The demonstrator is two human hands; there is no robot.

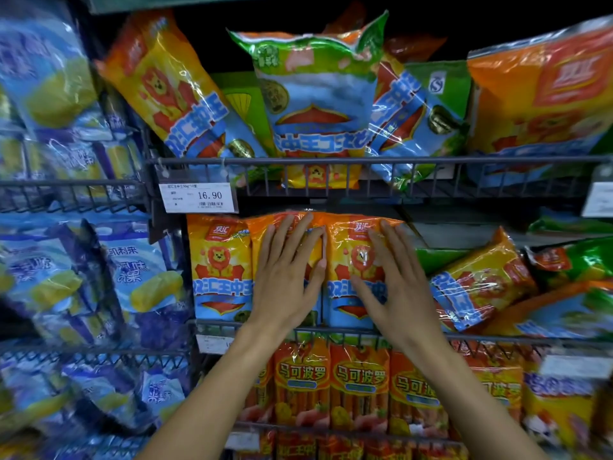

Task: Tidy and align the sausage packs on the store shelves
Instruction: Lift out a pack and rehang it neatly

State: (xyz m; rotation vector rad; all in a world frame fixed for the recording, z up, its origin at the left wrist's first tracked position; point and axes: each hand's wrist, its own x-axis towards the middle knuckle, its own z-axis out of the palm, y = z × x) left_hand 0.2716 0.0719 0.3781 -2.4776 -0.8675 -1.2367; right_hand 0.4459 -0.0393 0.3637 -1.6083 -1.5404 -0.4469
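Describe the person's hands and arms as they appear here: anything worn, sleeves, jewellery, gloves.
Both arms are bare up to the bottom frame edge, with no sleeves in view. The left hand and right hand are ungloved, and no rings, watch or bracelet show on the fingers or wrists. The fingernails look short and unpainted.

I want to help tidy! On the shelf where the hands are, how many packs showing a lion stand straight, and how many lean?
Straight packs: 3 (left pack, middle pack, right pack)
Leaning pack: 1
Total: 4
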